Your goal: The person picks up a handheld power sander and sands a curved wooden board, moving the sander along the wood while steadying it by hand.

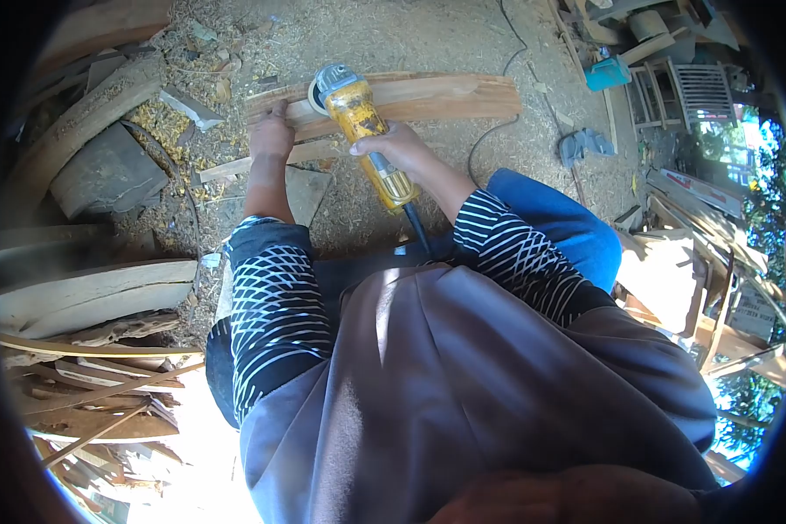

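Observation:
My right hand [395, 147] is wrapped round the body of a yellow angle grinder [355, 112], whose grey head and round disc lie against a wooden plank [445, 98]. The long, slightly curved plank rests low over the ground, crosswise in front of me. At its left part, my left hand [272, 135] grips the near edge, with its fingers partly hidden. A black cord runs from the grinder's rear end toward my lap. Below the plank lies a thin strip of wood [236, 166].
Wood offcuts [96, 293] are piled along the left side. Sawdust and chips cover the ground [410, 44]. A black cable [476, 157] curls beyond my right knee. To the right are a teal container [607, 73], a slatted wooden frame [706, 92] and more scrap wood.

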The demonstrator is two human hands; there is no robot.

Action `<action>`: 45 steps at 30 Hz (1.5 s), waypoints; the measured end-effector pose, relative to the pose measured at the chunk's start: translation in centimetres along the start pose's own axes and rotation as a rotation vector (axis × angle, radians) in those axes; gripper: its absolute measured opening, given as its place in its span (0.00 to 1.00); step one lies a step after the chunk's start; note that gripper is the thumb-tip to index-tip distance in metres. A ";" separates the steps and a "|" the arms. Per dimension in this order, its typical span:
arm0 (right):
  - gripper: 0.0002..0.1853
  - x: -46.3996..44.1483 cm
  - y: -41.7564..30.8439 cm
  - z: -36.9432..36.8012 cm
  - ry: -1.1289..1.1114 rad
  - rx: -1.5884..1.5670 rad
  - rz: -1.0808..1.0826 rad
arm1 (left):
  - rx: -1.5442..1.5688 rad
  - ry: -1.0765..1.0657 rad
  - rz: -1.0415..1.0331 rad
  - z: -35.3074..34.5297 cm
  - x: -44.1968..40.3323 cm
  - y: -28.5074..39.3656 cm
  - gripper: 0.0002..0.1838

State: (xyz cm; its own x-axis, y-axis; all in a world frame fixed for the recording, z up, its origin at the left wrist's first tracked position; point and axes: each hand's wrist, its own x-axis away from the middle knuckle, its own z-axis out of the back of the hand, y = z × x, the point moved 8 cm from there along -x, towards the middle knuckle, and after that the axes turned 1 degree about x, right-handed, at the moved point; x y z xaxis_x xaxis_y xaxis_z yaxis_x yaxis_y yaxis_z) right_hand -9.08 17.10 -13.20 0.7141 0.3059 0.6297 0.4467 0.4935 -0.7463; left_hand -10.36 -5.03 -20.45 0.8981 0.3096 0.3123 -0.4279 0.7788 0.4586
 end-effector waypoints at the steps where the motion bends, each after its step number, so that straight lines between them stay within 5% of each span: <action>1: 0.30 -0.2 0.3 0.3 0.014 0.006 -0.009 | 0.000 -0.002 -0.005 -0.2 -0.4 0.0 0.31; 15: 0.31 0.0 1.9 4.1 0.076 -0.046 -0.015 | -0.024 0.017 -0.320 -0.5 -1.6 0.0 0.24; 29: 0.32 0.5 3.8 8.9 0.190 -0.189 -0.073 | 0.025 -0.049 -0.375 -0.8 -2.5 -0.2 0.26; 45: 0.28 0.7 5.0 14.5 0.307 -0.248 -0.074 | -0.257 -0.131 -0.371 -0.5 -2.7 1.0 0.25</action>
State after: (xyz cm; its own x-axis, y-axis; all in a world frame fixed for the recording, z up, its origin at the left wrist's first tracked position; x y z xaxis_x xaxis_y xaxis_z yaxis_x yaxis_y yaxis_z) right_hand -14.12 31.56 -13.32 0.7865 0.0009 0.6176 0.5922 0.2825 -0.7546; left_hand -13.13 -4.76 -21.26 0.9583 -0.0739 0.2761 -0.0265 0.9389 0.3431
